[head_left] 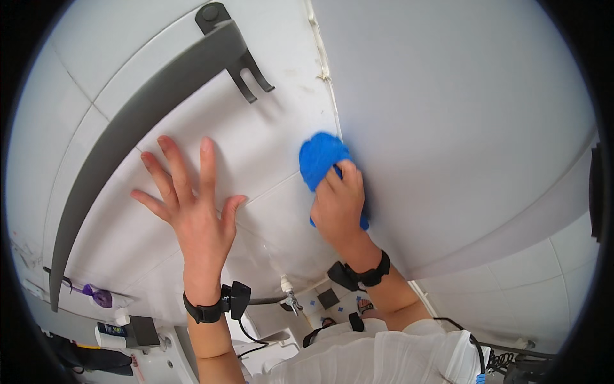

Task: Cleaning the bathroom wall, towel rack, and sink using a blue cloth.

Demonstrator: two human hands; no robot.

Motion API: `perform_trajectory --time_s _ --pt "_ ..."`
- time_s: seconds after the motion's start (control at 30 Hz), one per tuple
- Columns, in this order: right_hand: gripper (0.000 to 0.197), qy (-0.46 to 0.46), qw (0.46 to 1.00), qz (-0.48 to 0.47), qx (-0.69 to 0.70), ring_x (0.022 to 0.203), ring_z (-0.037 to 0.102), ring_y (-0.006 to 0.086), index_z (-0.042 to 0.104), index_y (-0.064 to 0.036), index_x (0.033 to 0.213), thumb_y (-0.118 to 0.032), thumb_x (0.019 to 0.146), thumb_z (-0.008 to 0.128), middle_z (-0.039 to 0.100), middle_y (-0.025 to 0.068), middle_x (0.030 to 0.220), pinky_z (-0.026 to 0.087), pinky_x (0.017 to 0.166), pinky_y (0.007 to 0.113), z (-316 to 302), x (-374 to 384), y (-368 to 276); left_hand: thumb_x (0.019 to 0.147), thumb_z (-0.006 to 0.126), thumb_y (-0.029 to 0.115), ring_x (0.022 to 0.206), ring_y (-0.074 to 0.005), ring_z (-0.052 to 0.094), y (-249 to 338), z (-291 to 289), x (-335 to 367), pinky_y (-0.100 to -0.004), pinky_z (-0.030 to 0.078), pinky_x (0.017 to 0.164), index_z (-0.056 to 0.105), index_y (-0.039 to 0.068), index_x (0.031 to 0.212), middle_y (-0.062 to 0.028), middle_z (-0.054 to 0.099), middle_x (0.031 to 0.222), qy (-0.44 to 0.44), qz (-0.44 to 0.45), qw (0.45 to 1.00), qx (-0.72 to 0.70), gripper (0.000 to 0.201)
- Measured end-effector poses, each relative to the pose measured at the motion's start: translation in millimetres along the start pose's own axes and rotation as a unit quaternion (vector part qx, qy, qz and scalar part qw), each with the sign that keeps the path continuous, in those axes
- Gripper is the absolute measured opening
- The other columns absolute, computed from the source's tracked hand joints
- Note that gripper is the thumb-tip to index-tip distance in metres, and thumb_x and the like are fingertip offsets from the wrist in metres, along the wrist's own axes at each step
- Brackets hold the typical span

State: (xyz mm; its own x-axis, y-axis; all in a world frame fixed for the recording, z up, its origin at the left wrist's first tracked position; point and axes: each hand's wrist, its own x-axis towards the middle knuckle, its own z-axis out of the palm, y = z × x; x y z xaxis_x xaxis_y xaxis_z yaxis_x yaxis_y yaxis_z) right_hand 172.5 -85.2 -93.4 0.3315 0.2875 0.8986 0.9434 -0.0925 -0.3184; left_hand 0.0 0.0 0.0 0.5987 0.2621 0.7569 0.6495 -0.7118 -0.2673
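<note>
Head view: gripping a bright blue, soft-looking fabric cloth (323, 157), bunched in the right hand (339, 201), with fingers curled closed over it. Set against the glossy white tiled wall (272, 144), right beside the upright joint (325, 70) of ragged off-white filler between the tile and a smooth pale grey panel (460, 128). Spilling out above the knuckles and, in small corners, below the hand.

Holding nothing in the left hand (201, 221): spread wide, with fingers fanned and palm turned to the tile, near the long, curved, dark grey flat rail (144, 93) with its two-pronged hook (249, 77). Hard to tell whether touching the wall or just off it.

Judging by the cloth's place, probably partway through wiping beside this joint, with no clear sign of start or finish. Nothing to count as done for certain, though looking mostly clean and white across the tile between the hands. Left to deal with, by the same judgement: faint dark smudges (291, 72) on the tile above the cloth, plus rough bits along the filler higher up. Cannot tell whether dirt or damage. Hidden from sight: the patch under the cloth. Well below both hands: a silvery metal tap (292, 303).
</note>
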Motion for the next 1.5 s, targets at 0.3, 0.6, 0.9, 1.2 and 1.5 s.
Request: perform_trajectory --time_s 0.3,0.6,0.9,1.2,1.5 --pt "0.027 0.029 1.000 -0.002 -0.006 0.100 0.054 0.0314 0.062 0.0003 0.091 0.009 0.065 0.057 0.063 0.0101 0.103 0.040 0.074 0.041 3 7 -17 0.077 0.070 0.046 0.148 -0.0400 0.001 -11 -11 1 -0.0674 -0.002 0.109 0.036 0.020 0.150 -0.0176 0.010 0.161 -0.003 0.002 1.000 0.015 0.084" --pt "0.028 0.027 1.000 -0.006 0.010 0.101 0.053 0.0314 0.063 0.0015 0.091 0.010 0.066 0.057 0.063 0.0113 0.105 0.040 0.075 0.041 -2 25 -15 0.075 0.073 0.042 0.148 -0.0398 0.002 -9 -9 3 -0.0679 -0.002 0.109 0.037 0.020 0.149 -0.0160 0.011 0.161 0.013 -0.003 1.000 0.006 0.085" --pt "0.035 0.052 0.998 -0.028 -0.006 0.102 0.052 0.0318 0.062 0.0021 0.098 0.011 0.065 0.057 0.063 0.0118 0.108 0.040 0.076 0.041 -2 36 -14 0.074 0.074 0.041 0.148 -0.0399 0.004 -7 -12 5 -0.0658 -0.002 0.111 0.037 0.021 0.149 -0.0156 0.012 0.161 0.011 -0.003 1.000 0.000 0.086" --pt "0.034 0.047 0.999 -0.021 0.015 0.102 0.051 0.0321 0.063 0.0024 0.097 0.011 0.064 0.057 0.062 0.0123 0.110 0.040 0.077 0.041 -4 42 -18 0.073 0.073 0.041 0.148 -0.0394 0.004 -7 -12 5 -0.0669 -0.001 0.110 0.037 0.021 0.149 -0.0155 0.012 0.161 0.011 -0.003 1.000 0.005 0.086" --pt "0.031 0.057 0.998 -0.028 0.018 0.100 0.052 0.0321 0.062 0.0028 0.096 0.011 0.067 0.057 0.062 0.0130 0.105 0.040 0.075 0.041 -3 45 -18 0.071 0.076 0.038 0.148 -0.0395 0.005 -9 -13 4 -0.0681 0.000 0.109 0.038 0.022 0.149 -0.0145 0.013 0.161 0.012 -0.005 1.000 0.000 0.088"
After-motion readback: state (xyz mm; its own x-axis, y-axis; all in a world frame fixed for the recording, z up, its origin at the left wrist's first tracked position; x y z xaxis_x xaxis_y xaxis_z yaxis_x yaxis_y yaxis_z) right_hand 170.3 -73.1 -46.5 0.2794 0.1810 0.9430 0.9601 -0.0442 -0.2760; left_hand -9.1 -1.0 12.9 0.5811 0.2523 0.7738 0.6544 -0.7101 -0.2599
